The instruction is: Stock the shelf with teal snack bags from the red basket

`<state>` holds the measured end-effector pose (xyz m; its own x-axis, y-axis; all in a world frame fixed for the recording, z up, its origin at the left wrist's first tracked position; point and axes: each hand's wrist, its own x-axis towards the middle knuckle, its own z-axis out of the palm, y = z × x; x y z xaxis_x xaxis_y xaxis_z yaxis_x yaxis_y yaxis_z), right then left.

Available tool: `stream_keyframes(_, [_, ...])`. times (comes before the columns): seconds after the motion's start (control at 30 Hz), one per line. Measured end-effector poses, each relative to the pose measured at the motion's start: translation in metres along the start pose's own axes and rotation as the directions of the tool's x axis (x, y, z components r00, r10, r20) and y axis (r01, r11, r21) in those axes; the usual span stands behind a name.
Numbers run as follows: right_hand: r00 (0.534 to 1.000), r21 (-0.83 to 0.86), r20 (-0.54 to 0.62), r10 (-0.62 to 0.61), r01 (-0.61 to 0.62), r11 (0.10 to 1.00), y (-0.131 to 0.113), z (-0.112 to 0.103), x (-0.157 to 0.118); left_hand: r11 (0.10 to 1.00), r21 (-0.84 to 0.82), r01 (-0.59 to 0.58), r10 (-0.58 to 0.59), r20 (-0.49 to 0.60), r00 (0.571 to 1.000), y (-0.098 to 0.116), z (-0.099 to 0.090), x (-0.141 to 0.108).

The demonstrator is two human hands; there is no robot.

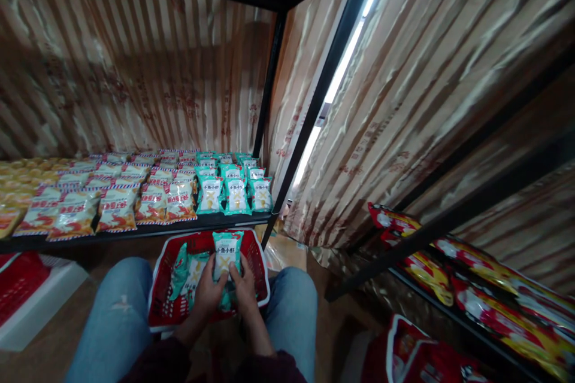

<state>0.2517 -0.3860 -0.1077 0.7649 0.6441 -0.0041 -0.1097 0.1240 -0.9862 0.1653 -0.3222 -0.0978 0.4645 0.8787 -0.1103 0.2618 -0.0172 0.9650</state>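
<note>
A teal-and-white snack bag (227,251) is held upright between my two hands, over a red plastic basket (162,287) with a pale rim. My left hand (210,287) grips the bag's lower left side, and my right hand (244,284) grips its lower right side with the thumb on the front. More teal bags (182,269) lie in the basket, partly hidden behind my hands. The basket sits between my knees, just below the shelf's front edge. On the shelf stand rows of matching teal snack bags (236,194).
Left of the teal rows, orange-and-white snack bags (117,206) fill the black shelf (162,229). A dark metal post (321,96) rises at the corner. Red-and-yellow bags (489,305) lie on a right-hand shelf. Red baskets (22,287) stand at both sides. Patterned curtains (188,84) hang behind.
</note>
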Motion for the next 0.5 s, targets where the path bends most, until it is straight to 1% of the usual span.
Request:
stream_keyframes(0.1, [0.999, -0.018, -0.027, 0.020, -0.020, 1.000, -0.007, 0.001, 0.001, 1.000, -0.008, -0.024, 0.024, -0.038, 0.999, -0.002, 0.003, 0.003])
stream_keyframes(0.2, [0.997, 0.004, -0.075, -0.022, 0.023, 1.000, -0.012, 0.001, 0.001, 0.999, -0.014, -0.050, 0.049, -0.063, 0.997, -0.001, 0.005, 0.004])
stream_keyframes(0.27, [0.996, 0.003, -0.084, -0.042, 0.043, 0.999, -0.013, 0.001, 0.002, 0.999, -0.009, -0.053, 0.053, -0.075, 0.996, 0.003, 0.007, 0.005])
stream_keyframes(0.33, [0.993, -0.039, -0.096, -0.064, 0.060, 0.997, -0.014, 0.001, 0.002, 0.998, -0.007, -0.057, 0.056, -0.086, 0.995, 0.009, 0.009, 0.006])
stream_keyframes(0.4, [0.989, -0.082, -0.115, -0.088, 0.079, 0.994, -0.014, 0.000, 0.003, 0.997, -0.013, -0.077, 0.075, -0.094, 0.993, 0.015, 0.010, 0.007])
stream_keyframes(0.5, [0.987, -0.102, -0.123, -0.101, 0.089, 0.991, -0.013, 0.000, 0.004, 0.993, -0.012, -0.119, 0.117, -0.098, 0.988, 0.023, 0.012, 0.009])
